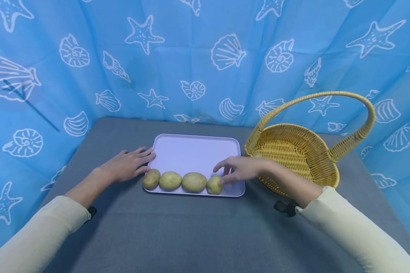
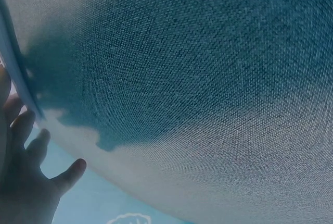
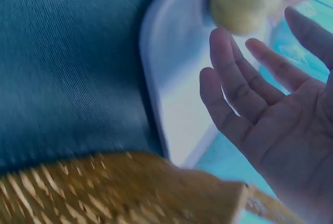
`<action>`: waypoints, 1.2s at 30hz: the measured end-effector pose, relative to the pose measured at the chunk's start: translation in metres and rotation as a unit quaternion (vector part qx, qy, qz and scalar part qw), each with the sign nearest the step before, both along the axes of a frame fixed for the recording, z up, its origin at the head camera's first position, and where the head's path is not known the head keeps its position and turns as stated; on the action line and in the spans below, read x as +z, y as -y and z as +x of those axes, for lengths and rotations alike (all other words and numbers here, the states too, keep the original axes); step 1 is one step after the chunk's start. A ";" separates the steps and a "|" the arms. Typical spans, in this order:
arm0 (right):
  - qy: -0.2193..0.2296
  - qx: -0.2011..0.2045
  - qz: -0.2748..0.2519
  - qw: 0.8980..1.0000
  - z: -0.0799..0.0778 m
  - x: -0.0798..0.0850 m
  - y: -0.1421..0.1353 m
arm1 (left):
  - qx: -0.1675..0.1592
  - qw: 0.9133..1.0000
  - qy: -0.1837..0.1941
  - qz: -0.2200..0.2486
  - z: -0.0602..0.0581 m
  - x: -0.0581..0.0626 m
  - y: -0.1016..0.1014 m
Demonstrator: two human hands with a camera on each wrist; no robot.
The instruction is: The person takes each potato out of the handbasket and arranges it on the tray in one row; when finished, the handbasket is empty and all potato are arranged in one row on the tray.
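A row of potatoes lies along the near edge of a pale lilac tray (image 1: 194, 149). From left to right they are a browner potato (image 1: 151, 179), a yellowish potato (image 1: 170, 181), a larger potato (image 1: 194, 182) and a small round potato (image 1: 214, 185). My left hand (image 1: 128, 165) rests at the tray's left rim, fingers spread and holding nothing. Over the tray's right part, my right hand (image 1: 243, 168) reaches toward the small potato. In the right wrist view its fingers (image 3: 237, 86) are extended and loosely bent, fingertips right beside that potato, not curled round it.
To the tray's right stands a yellow wicker basket (image 1: 304, 132) with a tall arched handle (image 1: 328, 93). A small part of a potato (image 1: 257, 155) shows inside, behind my right wrist. Grey cloth (image 1: 177, 235) covers the table; a blue seashell-print curtain (image 1: 191, 64) hangs behind.
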State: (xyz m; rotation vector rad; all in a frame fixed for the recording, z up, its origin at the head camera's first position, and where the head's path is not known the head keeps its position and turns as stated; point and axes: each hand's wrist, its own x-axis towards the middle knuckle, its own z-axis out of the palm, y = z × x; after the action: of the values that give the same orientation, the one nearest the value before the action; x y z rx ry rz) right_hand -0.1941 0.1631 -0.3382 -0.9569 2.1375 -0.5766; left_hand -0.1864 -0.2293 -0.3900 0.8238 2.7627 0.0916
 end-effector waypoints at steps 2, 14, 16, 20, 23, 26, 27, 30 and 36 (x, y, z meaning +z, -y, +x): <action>-0.009 -0.004 -0.008 1.000 0.001 0.010 -0.008 | 0.000 1.000 -0.001 0.002 0.000 0.000 -0.001; -0.031 -0.063 0.015 0.997 -0.007 0.066 -0.080 | 0.012 1.000 -0.011 0.007 0.003 0.001 -0.001; -0.029 -0.061 0.028 0.997 -0.011 0.068 -0.090 | 0.014 1.000 -0.013 0.006 0.003 0.001 -0.001; 0.001 -0.075 0.040 0.996 -0.021 0.067 -0.109 | 0.011 1.000 -0.014 0.005 0.003 0.000 -0.001; 0.037 -0.099 0.034 0.994 -0.031 0.062 -0.120 | 0.007 1.000 -0.015 0.009 0.003 -0.001 -0.001; 0.082 -0.134 0.022 0.987 -0.041 0.055 -0.128 | 0.006 1.000 -0.017 0.012 0.003 -0.001 -0.001; 0.096 -0.145 0.016 0.985 -0.044 0.052 -0.129 | 0.005 1.000 -0.018 0.013 0.003 -0.001 -0.001; 0.147 -0.180 0.006 0.973 -0.053 0.044 -0.130 | 0.005 1.000 -0.016 0.013 0.004 0.000 -0.001; 0.245 -0.237 0.008 0.940 -0.066 0.032 -0.130 | 0.004 1.000 -0.014 0.014 0.004 0.001 -0.002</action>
State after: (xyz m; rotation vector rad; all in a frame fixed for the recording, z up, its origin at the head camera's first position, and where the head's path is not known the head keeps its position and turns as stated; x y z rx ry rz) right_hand -0.2599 0.2932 -0.3065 -0.2307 1.8970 -0.9208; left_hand -0.1824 -0.2274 -0.3893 0.8273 2.7979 0.1223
